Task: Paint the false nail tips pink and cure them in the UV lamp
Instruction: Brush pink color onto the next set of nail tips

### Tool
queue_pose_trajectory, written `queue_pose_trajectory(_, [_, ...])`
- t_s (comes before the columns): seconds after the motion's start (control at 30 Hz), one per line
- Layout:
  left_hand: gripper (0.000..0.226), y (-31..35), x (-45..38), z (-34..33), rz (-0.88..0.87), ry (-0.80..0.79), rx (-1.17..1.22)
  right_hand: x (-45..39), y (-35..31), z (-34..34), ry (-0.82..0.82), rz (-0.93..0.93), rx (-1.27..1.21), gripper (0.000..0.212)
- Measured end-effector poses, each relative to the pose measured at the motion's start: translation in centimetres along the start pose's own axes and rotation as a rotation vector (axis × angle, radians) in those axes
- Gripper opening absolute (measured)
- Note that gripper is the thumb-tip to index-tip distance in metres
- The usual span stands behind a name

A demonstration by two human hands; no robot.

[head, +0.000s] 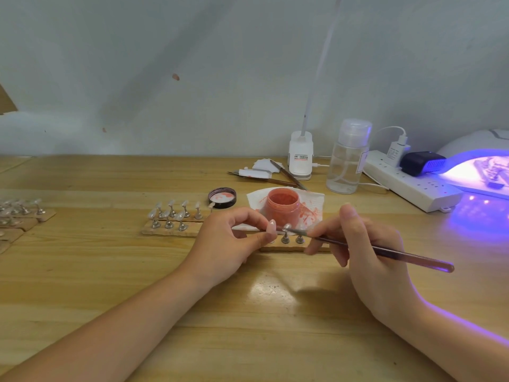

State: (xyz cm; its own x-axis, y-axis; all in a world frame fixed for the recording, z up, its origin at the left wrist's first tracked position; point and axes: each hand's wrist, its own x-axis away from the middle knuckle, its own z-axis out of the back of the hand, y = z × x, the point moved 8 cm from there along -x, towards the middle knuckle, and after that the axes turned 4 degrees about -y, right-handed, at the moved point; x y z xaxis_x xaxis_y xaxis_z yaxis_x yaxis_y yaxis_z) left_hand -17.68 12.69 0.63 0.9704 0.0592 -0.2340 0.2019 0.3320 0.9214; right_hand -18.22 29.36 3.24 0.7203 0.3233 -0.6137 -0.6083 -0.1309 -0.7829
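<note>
The table is pale varnished wood, its grain plain and a glossy patch of reflected light near the hands. The nail stands are shiny metal on rough wooden strips. The paint jar looks like translucent plastic (pink-smeared), sitting on matt white paper. The brush handle gleams smoothly.

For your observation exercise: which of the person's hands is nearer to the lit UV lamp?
Right. The right hand, holding a brush, lies toward the UV lamp at the table's right edge; the left hand sits farther away, left of the pink jar.
</note>
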Motion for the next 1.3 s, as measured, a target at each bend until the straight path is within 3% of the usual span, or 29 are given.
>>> queue_pose_trajectory(0.2, [0.012,0.03,0.09,0.02,0.005,0.008,0.008,-0.21,-0.1,-0.56,-0.056,0.021,0.175,0.035])
queue_pose_trajectory(0.4, [0.02,0.18,0.13,0.22,0.001,0.024,-0.012,0.29,-0.37,-0.27,-0.028,0.047,0.075,0.044])
queue_pose_trajectory(0.5, [0.018,0.28,0.16,0.21,0.002,0.025,-0.017,0.15,-0.45,-0.14,-0.014,0.071,0.15,0.04])
queue_pose_trajectory(0.63, [0.015,0.43,0.16,0.2,-0.001,0.029,-0.034,-0.23,0.19,-0.3,-0.028,-0.003,0.247,0.032])
queue_pose_trajectory(0.87, [0.012,0.33,0.23,0.25,0.009,0.037,-0.02,0.29,0.01,-0.09,-0.022,0.007,0.094,0.047])
queue_pose_trajectory(1.1, [0.012,0.37,0.13,0.27,0.018,0.044,-0.037,-0.09,-0.23,-0.6,-0.058,0.043,0.258,0.036])
queue_pose_trajectory(1.3, [0.016,0.43,0.2,0.33,0.013,0.046,-0.045,0.34,-0.36,-0.39,-0.051,0.058,0.12,0.044])
